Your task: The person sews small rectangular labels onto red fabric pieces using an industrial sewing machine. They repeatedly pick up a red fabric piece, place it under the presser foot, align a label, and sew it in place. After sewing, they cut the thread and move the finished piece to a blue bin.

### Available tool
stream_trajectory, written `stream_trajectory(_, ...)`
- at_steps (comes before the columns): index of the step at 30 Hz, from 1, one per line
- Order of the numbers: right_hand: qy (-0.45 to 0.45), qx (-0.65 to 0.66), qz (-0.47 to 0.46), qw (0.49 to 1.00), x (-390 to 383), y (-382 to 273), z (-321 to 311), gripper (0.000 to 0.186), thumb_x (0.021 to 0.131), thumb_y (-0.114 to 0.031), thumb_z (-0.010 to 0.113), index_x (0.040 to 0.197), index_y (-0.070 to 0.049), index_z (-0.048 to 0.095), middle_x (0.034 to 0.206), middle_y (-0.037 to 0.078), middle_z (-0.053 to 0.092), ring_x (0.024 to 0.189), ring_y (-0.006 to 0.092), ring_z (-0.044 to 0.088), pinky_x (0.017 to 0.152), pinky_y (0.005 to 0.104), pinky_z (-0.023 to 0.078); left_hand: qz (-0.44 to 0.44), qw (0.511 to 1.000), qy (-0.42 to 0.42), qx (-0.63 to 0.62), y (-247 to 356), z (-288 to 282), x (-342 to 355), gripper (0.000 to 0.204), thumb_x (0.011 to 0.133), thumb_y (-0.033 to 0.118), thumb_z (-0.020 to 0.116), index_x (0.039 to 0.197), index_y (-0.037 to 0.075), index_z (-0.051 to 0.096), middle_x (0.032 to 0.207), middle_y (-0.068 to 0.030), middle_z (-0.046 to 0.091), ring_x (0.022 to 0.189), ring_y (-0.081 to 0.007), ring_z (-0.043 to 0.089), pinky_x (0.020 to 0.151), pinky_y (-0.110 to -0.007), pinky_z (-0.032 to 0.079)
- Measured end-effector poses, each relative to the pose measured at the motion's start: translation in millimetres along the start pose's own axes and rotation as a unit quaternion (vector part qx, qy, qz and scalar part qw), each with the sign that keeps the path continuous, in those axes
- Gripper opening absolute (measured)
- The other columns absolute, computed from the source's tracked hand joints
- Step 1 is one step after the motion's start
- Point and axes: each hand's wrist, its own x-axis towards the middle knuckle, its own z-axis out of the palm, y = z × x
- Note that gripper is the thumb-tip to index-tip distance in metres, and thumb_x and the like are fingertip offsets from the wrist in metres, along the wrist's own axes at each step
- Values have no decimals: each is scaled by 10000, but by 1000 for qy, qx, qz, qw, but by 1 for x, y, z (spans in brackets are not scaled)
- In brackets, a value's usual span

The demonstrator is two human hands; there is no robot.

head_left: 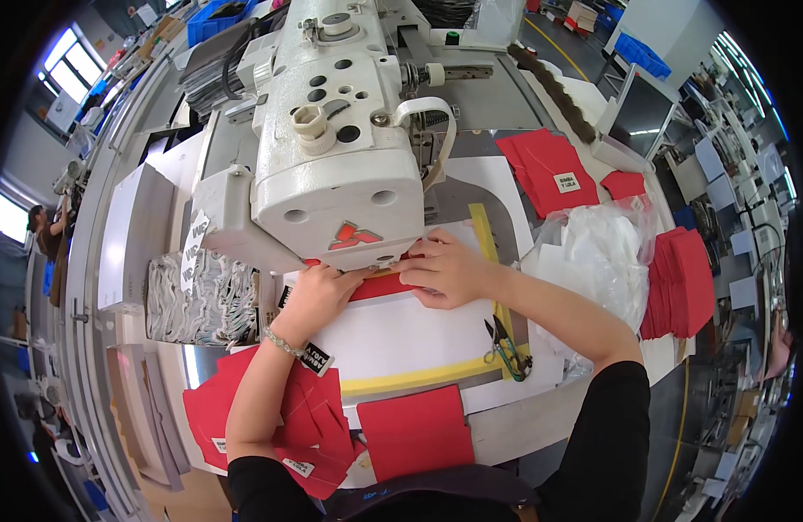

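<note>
Below the head of a white industrial sewing machine lies a red fabric piece on a white work plate edged with yellow tape. My left hand is closed on the left part of the fabric, its fingertips partly hidden beneath the machine head. At the right end of the fabric my right hand bends its fingers and grips the edge. The needle area is hidden by the machine. A beaded bracelet circles my left wrist, with a black label close by.
Red pieces with white labels lie under my left forearm; a red panel sits at the front edge. Green-handled snips rest right. Beyond are clear plastic bags, stacked red pieces and bundled pale strips.
</note>
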Motion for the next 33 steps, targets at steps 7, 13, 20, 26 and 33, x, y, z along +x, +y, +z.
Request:
stream_trajectory(7, 41, 23, 2, 999, 9, 12, -3, 128, 706, -149, 682, 819, -110, 636, 894, 24, 611, 867, 216, 548, 803, 360, 411, -35, 999, -18, 0, -13, 7, 1, 149, 791, 94, 681, 923, 111, 747, 886, -124, 673, 846, -311, 639, 745, -426, 515)
stream_trajectory(13, 15, 34, 9, 999, 6, 11, -3, 125, 708, -154, 683, 818, -103, 654, 838, 27, 584, 845, 220, 541, 796, 363, 411, -4, 999, -16, 38, -8, 3, 1, 174, 783, 91, 683, 940, 116, 752, 884, -128, 675, 845, -300, 643, 715, -418, 524)
stream_trajectory(20, 2, 17, 7, 1000, 5, 11, -4, 172, 733, -161, 702, 899, -119, 687, 889, 16, 617, 863, 208, 568, 786, 357, 418, 53, 997, 25, 58, -13, 6, 3, 339, 805, 94, 633, 1124, 176, 714, 835, -91, 666, 720, -240, 648, 607, -364, 523)
stream_trajectory(26, -49, -59, 52, 996, -4, -3, -13, 181, 792, -233, 714, 949, -143, 700, 982, -3, 600, 980, 186, 540, 833, 379, 390, 19, 997, -18, 72, -7, -1, -2, 323, 782, 84, 668, 1100, 122, 715, 1110, -82, 652, 979, -258, 627, 781, -408, 525)
stream_trajectory(33, -140, -103, 133, 976, -18, -27, -47, 203, 781, -253, 743, 977, -204, 723, 1062, -31, 589, 1041, 170, 534, 857, 437, 330, 11, 994, -12, 109, 12, -23, -11, 383, 789, 164, 707, 1168, 123, 662, 1066, -37, 649, 1044, -199, 589, 852, -372, 440)
